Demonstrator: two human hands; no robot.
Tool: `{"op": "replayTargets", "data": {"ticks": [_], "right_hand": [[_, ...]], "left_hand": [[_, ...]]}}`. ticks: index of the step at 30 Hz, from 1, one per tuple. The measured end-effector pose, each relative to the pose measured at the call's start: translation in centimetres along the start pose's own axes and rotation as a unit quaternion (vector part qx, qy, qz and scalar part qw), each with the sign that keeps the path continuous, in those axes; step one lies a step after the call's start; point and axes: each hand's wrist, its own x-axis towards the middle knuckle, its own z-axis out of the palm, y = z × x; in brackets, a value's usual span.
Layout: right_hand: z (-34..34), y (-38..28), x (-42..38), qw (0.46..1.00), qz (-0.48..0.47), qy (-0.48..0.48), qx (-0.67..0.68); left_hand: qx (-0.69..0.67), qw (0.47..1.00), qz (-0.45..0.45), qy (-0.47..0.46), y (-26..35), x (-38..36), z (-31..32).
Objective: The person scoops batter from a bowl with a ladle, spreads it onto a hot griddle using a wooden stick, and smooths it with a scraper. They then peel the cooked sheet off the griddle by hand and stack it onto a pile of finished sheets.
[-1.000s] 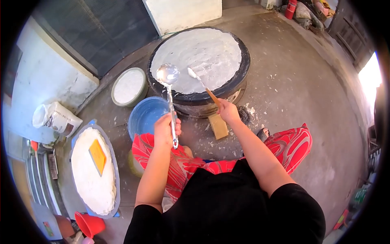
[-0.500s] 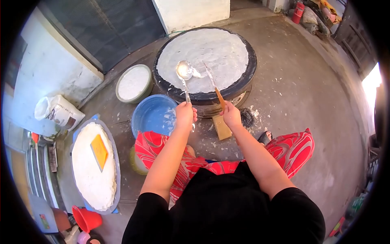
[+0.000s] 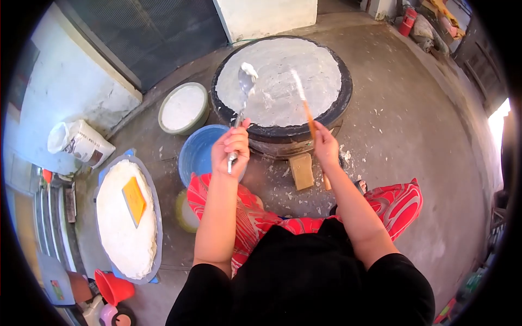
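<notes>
A large round black griddle (image 3: 343, 87) stands in front of me, spread with a thin white layer of batter (image 3: 277, 95). My left hand (image 3: 231, 148) is closed round the handle of a metal ladle (image 3: 246, 82), which is raised over the griddle's left part with a white lump at its tip. My right hand (image 3: 325, 145) grips the wooden handle of a flat, narrow spatula (image 3: 307, 108). Its blade is coated white and blurred by motion, above the middle of the layer.
A bowl of white stuff (image 3: 184, 108) and a blue basin (image 3: 198, 146) stand left of the griddle. Further left, a tray holds a white mass (image 3: 122, 239) with an orange scraper (image 3: 134, 202) on it. A wooden block (image 3: 302, 171) and white scraps lie before the griddle.
The ladle has tilted up and turned, its bowl now nearer the griddle's left edge. The spatula has swung away from the ladle, to the right and upward.
</notes>
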Motion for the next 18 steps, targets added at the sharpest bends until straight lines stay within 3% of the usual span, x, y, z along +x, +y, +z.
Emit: {"op": "replayTargets", "data": {"ticks": [2,3,5,7,9,10,11,12,13,14,17,18], "right_hand": [[-0.8,0.2,0.9,0.989,0.107,0.042,-0.091],[-0.6,0.0,0.6,0.989,0.106,0.041,-0.092],[0.8,-0.7,-1.6,0.947,0.127,-0.196,-0.22],[2.4,-0.9,-4.3,0.915,-0.058,-0.337,-0.214],[2.6,-1.9,-4.6,0.93,-0.042,-0.326,-0.166],[2.7,-2.6,-4.6,0.942,-0.026,-0.312,-0.119],[2.1,-3.1,-3.8,0.954,0.016,-0.279,-0.11],[1.6,-1.4,-2.7,0.968,-0.031,-0.226,-0.105],[0.9,-1.2,-1.9,0.976,-0.011,-0.186,-0.109],[0.1,-1.3,-1.3,0.98,0.033,-0.164,-0.11],[-1.3,-1.0,-0.6,0.981,0.094,-0.159,-0.059],[-1.3,-0.9,-0.7,0.979,0.108,-0.171,-0.022]], "left_hand": [[-0.008,0.998,-0.012,-0.058,0.2,-0.6,1.6],[0.007,0.998,-0.003,-0.06,0.2,-1.0,2.6],[0.046,0.997,0.012,-0.053,0.7,-2.2,4.4],[0.087,0.995,0.027,-0.044,2.4,-3.2,5.5],[0.224,0.965,0.124,0.062,4.6,-4.7,6.5],[0.223,0.964,0.128,0.063,5.8,-5.5,6.8],[0.32,0.92,0.182,0.133,7.3,-6.3,6.9],[0.41,0.858,0.234,0.202,8.4,-6.8,7.0],[0.46,0.805,0.278,0.252,9.3,-7.2,7.2],[0.457,0.802,0.288,0.254,10.4,-7.5,7.1],[0.593,0.589,0.405,0.37,14.2,-6.9,6.9],[0.591,0.588,0.409,0.371,15.7,-6.6,6.8]]}}
